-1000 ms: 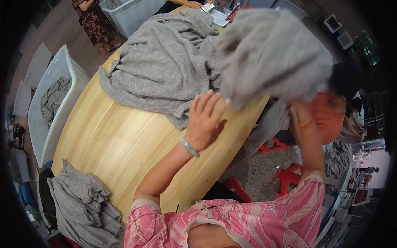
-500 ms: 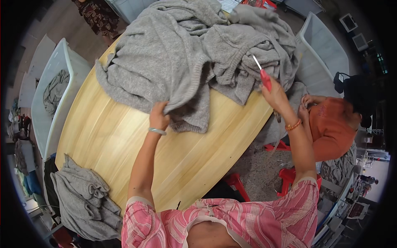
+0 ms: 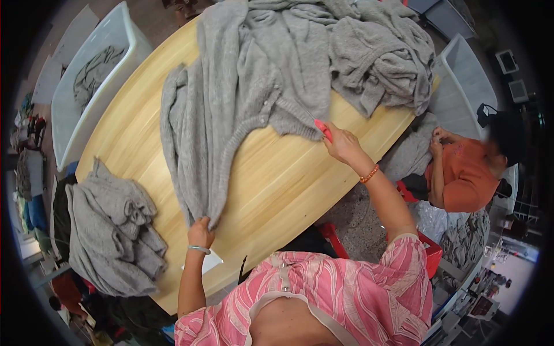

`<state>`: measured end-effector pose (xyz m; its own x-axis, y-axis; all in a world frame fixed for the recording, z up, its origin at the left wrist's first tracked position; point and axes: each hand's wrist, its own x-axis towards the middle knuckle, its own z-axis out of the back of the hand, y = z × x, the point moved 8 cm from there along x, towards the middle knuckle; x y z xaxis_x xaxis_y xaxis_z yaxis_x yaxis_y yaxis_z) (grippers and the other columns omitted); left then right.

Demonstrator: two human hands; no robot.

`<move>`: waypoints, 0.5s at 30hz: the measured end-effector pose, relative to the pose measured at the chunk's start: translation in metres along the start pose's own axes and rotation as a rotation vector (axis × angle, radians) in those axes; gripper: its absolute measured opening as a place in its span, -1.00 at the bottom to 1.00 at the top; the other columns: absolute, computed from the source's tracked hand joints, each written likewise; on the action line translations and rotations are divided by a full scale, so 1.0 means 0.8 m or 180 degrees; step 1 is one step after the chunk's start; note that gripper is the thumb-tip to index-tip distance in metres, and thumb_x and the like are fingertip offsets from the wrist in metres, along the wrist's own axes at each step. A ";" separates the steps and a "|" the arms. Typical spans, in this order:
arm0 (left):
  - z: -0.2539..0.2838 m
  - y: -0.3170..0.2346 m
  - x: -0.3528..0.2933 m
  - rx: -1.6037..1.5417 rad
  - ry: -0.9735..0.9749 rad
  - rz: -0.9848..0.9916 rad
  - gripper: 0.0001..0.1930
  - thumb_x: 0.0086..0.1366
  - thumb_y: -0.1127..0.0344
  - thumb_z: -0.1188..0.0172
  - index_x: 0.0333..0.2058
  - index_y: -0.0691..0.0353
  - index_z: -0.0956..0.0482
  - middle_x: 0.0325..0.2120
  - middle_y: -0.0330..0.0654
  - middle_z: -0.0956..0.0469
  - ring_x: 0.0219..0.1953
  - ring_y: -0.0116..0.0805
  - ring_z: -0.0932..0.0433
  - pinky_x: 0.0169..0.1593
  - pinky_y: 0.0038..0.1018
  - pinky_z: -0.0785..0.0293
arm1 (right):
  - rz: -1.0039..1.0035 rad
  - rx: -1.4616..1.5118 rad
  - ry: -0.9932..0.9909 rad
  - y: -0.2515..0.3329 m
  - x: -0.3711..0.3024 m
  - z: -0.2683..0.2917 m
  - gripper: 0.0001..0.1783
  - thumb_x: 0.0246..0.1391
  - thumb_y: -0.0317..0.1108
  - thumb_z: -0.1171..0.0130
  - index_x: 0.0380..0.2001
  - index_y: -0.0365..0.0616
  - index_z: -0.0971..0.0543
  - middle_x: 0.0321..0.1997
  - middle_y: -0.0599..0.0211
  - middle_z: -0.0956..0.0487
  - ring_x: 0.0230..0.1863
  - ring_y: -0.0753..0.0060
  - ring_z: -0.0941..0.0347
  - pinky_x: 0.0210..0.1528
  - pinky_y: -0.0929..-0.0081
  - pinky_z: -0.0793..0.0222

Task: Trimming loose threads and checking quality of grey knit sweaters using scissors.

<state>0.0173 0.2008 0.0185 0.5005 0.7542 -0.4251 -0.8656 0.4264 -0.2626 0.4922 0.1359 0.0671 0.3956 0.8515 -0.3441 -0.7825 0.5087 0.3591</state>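
Note:
A grey knit cardigan [image 3: 259, 63] with small buttons along its ribbed edge is spread over the pale wooden table [image 3: 277, 179]. Near the table's front edge, my left hand [image 3: 201, 233] is closed on the gathered lower end of the cardigan, pulling it taut. My right hand [image 3: 345, 145] is wrapped round a red-handled tool [image 3: 324, 130] with a thin metal blade. The blade points up and left, against the cardigan's ribbed hem. More grey knitwear [image 3: 381, 63] lies heaped at the far right of the table.
Another grey knit pile [image 3: 112, 225] rests at the table's left end. Pale plastic bins stand at the left [image 3: 130, 52] and right [image 3: 467, 75]. A person in an orange top [image 3: 467, 173] sits at the right. A white paper [image 3: 212, 262] lies by my left wrist.
My left hand has drawn the cardigan toward me and stretched it out. My right hand has come down and left with the red-handled tool, from the heap to the hem.

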 end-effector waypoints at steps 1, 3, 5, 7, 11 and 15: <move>-0.012 0.018 -0.026 -0.0031 0.0023 0.0056 -0.67 -0.07 0.36 -0.28 -0.27 0.25 -0.48 -0.30 0.07 -0.52 -0.27 0.13 -0.52 -0.21 -0.12 -0.46 | 0.0033 -0.0021 0.0056 0.026 -0.012 -0.015 -0.53 0.11 -0.21 -0.08 0.08 -0.04 -0.30 -0.35 -0.15 -0.55 -0.26 -0.25 -0.48 -0.21 -0.02 -0.38; -0.046 0.052 -0.071 0.0270 0.0863 0.0464 -0.67 -0.02 0.26 -0.26 -0.26 0.25 -0.49 -0.30 0.06 -0.55 -0.23 0.10 -0.53 -0.18 -0.11 -0.46 | 0.0074 0.0029 0.0127 0.069 -0.032 -0.042 -0.52 0.11 -0.21 -0.08 0.09 -0.02 -0.30 -0.34 -0.13 -0.56 -0.25 -0.24 -0.48 -0.20 -0.03 -0.38; -0.050 0.072 -0.102 0.0270 0.1216 0.0586 -0.67 0.01 0.16 -0.25 -0.29 0.25 -0.52 -0.33 0.04 -0.57 -0.21 0.07 -0.55 -0.17 -0.12 -0.47 | 0.0143 0.0052 0.0167 0.103 -0.055 -0.067 -0.54 0.11 -0.22 -0.08 0.07 -0.04 -0.31 -0.33 -0.14 -0.56 -0.24 -0.24 -0.49 -0.19 -0.02 -0.38; -0.037 0.058 -0.114 0.0297 0.1380 0.0276 -0.66 0.00 0.12 -0.28 -0.33 0.23 -0.54 -0.37 0.04 -0.58 -0.24 0.08 -0.55 -0.20 -0.13 -0.46 | 0.0157 0.0055 0.0197 0.118 -0.080 -0.087 -0.56 0.10 -0.23 -0.08 0.05 -0.05 -0.32 -0.32 -0.15 -0.56 -0.23 -0.23 -0.49 -0.18 -0.02 -0.39; 0.047 -0.030 -0.047 -0.0829 -0.0438 -0.0747 -0.76 0.12 0.25 -0.24 -0.28 0.25 -0.54 -0.31 0.00 -0.53 -0.21 0.01 -0.50 -0.13 -0.23 -0.44 | 0.0148 0.0046 0.0272 0.136 -0.122 -0.120 -0.50 0.11 -0.22 -0.09 0.12 -0.01 -0.30 -0.34 -0.11 -0.56 -0.25 -0.20 -0.49 -0.21 0.01 -0.39; 0.040 -0.125 0.056 -0.0928 -0.1379 -0.2118 -0.59 0.15 0.29 -0.22 -0.01 0.18 -0.45 -0.01 -0.03 -0.44 0.11 0.03 -0.36 0.14 -0.23 -0.31 | 0.0298 0.0082 0.0229 0.154 -0.146 -0.128 -0.53 0.10 -0.23 -0.10 0.09 -0.02 -0.34 -0.36 -0.11 -0.56 -0.28 -0.17 -0.50 -0.24 0.04 -0.41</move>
<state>0.1259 0.2075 0.0536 0.8021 0.5417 0.2513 -0.3240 0.7483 -0.5788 0.3004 0.0866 0.0630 0.2852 0.8845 -0.3692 -0.8013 0.4314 0.4145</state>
